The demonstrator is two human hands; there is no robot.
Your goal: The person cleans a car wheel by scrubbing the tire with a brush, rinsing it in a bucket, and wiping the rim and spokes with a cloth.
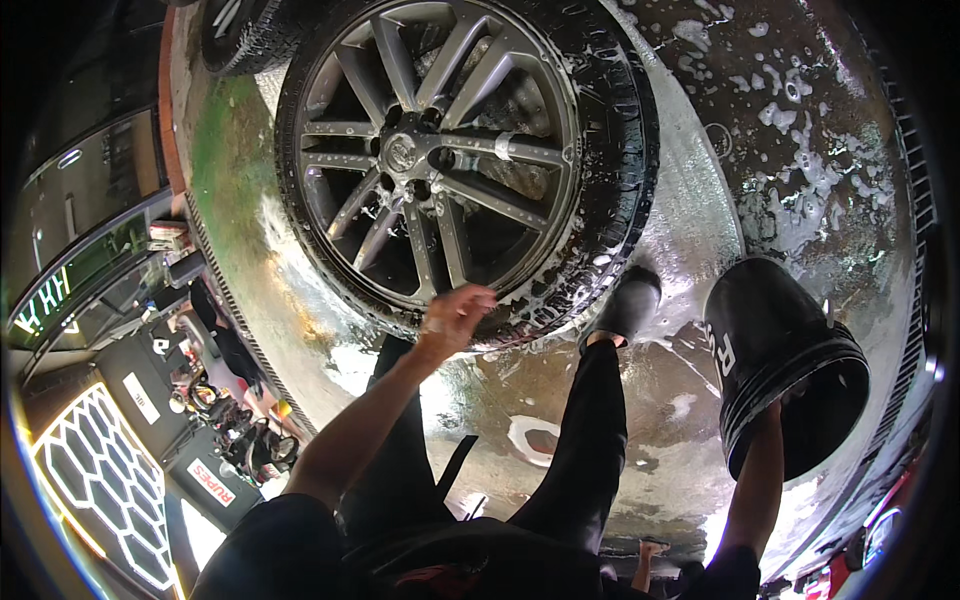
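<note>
A car wheel, its grey multi-spoke alloy rim point(439, 154) set in a wet black tyre point(611, 97), lies on its side before me. Soap suds cling to the spokes and tread. Over the wheel's near edge is my left hand point(454, 319), fingers loosely bent and slightly blurred; whether it touches the tyre I cannot tell. To the right, a black plastic bucket point(765, 300) with white lettering tilts with its mouth towards me. My right forearm reaches into that mouth. The right hand itself is hidden in the dark inside, so what it holds does not show.
Wet concrete floor point(667, 397) carries foam patches point(806, 176). My shoe point(630, 304) stands between wheel and bucket. Another tyre point(259, 37) is at the upper left. Drain grates point(244, 315) run along both sides. Another person's foot point(654, 546) shows at the bottom.
</note>
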